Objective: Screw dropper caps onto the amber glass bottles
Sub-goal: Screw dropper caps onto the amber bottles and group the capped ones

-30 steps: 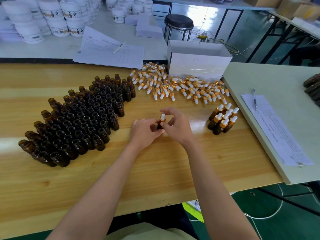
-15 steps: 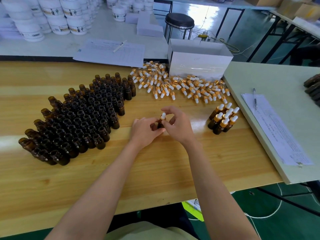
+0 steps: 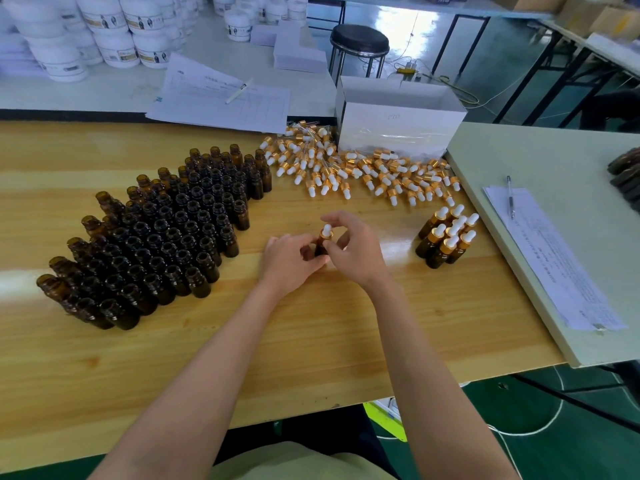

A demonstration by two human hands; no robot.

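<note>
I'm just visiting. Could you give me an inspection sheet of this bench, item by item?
Surface: wooden table.
Job's things: open amber bottles massed left; loose dropper caps heaped at the back; capped bottles grouped right.
Clutter: white box, paper sheets with pens, white jars behind.
Grips: left hand holds one bottle; right hand pinches its dropper cap.
Cables: white cable on the green floor, right.
Surroundings: black stool behind the table; grey side table right.

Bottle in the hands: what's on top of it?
A dropper cap with a gold ring and white bulb sits on the bottle. The right hand pinches it. Fingers of the left hand hide the bottle's lower part.
</note>
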